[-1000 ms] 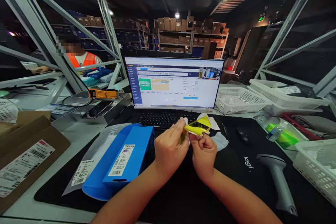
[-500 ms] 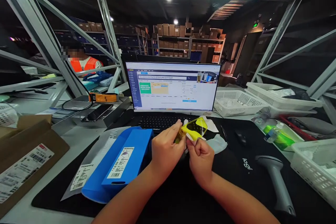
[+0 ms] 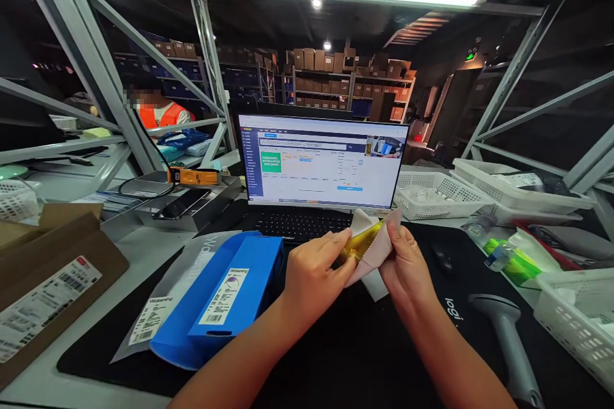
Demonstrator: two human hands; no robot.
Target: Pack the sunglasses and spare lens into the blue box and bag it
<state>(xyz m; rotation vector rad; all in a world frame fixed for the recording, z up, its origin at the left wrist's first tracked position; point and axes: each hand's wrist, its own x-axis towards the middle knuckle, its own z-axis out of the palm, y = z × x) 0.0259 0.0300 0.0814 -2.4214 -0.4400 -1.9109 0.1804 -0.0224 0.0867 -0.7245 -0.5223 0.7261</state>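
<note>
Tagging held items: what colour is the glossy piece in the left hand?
The piece is yellow, clearest in the head view.

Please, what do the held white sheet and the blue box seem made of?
White sheet: probably thin cloth, matte; its zigzag edge suggests fabric.
Blue box: likely cardboard, possibly plastic, smooth; flat panels and a cut slot suggest it.

The shiny yellow object [image 3: 363,243] is partly covered by the left hand [image 3: 316,266] and the whitish zigzag-edged cloth [image 3: 378,252]. By the picture's left edge, the brown cardboard box [image 3: 57,252] is cut off.
</note>
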